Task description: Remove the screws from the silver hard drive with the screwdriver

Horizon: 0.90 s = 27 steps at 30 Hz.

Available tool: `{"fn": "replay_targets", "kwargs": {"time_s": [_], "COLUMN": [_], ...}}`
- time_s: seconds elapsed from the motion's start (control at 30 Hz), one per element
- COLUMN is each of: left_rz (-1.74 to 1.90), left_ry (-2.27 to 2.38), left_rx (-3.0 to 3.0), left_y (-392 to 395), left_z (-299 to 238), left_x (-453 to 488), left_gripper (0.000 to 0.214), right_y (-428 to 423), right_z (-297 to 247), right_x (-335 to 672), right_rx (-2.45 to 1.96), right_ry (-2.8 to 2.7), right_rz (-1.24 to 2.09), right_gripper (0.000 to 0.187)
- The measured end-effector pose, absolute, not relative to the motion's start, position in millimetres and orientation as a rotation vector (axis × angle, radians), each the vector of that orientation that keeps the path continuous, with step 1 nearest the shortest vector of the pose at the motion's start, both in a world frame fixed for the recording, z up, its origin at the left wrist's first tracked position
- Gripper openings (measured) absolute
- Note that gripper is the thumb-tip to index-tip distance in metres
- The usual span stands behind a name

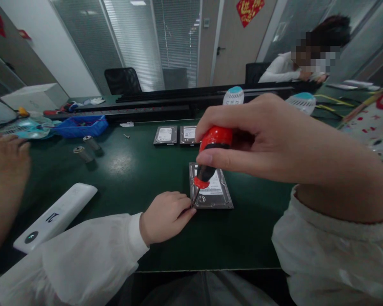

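A silver hard drive (221, 197) with a white label lies flat on the green table in front of me. My right hand (252, 136) is wrapped round the handle of a red and black screwdriver (216, 139). The screwdriver slants down, its thin shaft ending at the drive's near left corner. At that same corner, my left hand (167, 216) has thumb and fingers pinched together beside the tip; whatever is between them is too small to make out. Farther back lie two more hard drives, one in plain sight (165, 135) and another (187, 134) partly covered by my right hand.
A white power bank (55, 216) lies left of my left arm. Two metal cylinders (83, 154) stand behind it, near a blue tray (81, 126) and a small screw (127, 136). Another person's hand (9, 157) reaches in at left. Someone sits across the table at right.
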State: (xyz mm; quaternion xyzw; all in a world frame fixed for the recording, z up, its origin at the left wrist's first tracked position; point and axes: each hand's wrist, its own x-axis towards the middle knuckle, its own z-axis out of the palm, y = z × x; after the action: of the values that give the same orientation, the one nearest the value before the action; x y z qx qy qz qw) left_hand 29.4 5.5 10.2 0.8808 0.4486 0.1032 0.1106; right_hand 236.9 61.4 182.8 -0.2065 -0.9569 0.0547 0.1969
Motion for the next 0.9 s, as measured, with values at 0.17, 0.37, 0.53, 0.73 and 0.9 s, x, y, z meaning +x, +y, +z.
{"fn": "replay_targets", "kwargs": {"time_s": [0.17,0.37,0.53,0.73,0.9], "left_rz": [0.296,0.32,0.306,0.303,0.297], "left_ry": [1.321,1.312,1.319,1.319,1.32], "left_rx": [2.58,2.575,2.576,2.565,2.574], "left_y": [4.4,5.0,5.3,5.6,6.2], "left_z": [10.7,10.4,11.0,10.2,9.8], "left_x": [28.3,29.4,29.5,29.0,29.4], "left_gripper": [0.029,0.029,0.029,0.028,0.029], "right_y": [63.3,64.6,63.5,66.2,68.0], "right_z": [182.2,179.9,181.9,178.6,177.5], "right_x": [238.3,238.6,238.2,240.2,239.5], "right_rx": [-0.554,-0.56,-0.604,-0.519,-0.533], "right_ry": [-2.683,-2.669,-2.674,-2.674,-2.636], "right_rz": [0.136,0.2,0.137,0.121,0.11], "right_gripper": [0.029,0.034,0.027,0.034,0.03]}}
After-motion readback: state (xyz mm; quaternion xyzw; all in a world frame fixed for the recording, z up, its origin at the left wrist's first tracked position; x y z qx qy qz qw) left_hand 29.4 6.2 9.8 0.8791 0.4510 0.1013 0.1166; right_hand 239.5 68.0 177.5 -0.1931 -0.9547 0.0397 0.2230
